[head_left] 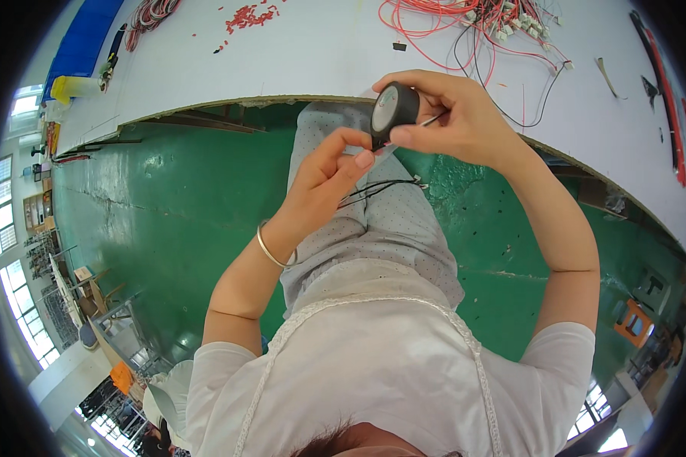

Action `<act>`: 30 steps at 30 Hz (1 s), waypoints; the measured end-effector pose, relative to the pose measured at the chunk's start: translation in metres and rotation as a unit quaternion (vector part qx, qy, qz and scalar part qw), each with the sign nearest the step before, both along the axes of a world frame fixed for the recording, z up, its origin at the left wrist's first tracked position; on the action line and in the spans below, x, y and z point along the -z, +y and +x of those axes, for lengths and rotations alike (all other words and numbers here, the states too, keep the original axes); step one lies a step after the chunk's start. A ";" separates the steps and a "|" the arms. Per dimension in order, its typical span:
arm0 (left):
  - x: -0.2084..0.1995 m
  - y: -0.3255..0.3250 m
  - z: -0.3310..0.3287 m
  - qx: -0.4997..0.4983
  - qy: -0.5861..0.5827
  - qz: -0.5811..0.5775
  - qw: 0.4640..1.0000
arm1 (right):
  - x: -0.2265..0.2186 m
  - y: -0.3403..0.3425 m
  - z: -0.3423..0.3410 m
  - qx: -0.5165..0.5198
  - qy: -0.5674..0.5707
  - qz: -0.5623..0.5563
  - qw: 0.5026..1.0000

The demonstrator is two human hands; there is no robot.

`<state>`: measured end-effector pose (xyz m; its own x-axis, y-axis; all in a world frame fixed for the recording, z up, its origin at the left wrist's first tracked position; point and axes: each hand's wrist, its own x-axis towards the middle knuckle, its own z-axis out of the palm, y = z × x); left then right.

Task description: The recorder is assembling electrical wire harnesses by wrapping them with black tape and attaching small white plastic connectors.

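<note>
Just off the table's near edge, above my lap, my right hand [461,114] grips a roll of black tape [407,104], its pale core facing left. A thin dark strand shows between the fingers of that hand; I cannot make out what it is. Against the lower side of the roll, the thumb and forefinger of my left hand [312,183] pinch a thin wire bundle. Black wires [377,185] with small white connectors at their ends hang out below that hand, over my legs. Where the wires meet the tape is mostly hidden by my fingers.
On the white table [312,53] lie red wires [427,11] with white connectors, scattered small red pieces [250,17] and a coiled wire bundle [149,15]. A small black piece [399,46] sits near the edge. A yellow container [76,87] stands at left; an orange stool [633,324] stands right.
</note>
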<state>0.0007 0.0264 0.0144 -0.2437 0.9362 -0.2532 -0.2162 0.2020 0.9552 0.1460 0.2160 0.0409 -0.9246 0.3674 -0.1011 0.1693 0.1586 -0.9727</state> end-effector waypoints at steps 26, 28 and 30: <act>-0.003 0.010 0.001 0.052 0.472 0.104 0.874 | -0.004 -0.012 0.000 -0.101 -0.205 0.201 0.953; 0.001 0.009 0.003 0.023 0.530 0.151 0.834 | 0.002 -0.009 -0.006 -0.081 -0.215 0.098 0.968; 0.004 0.007 0.004 0.007 0.593 0.194 0.782 | 0.004 -0.005 -0.013 -0.106 -0.263 0.122 0.951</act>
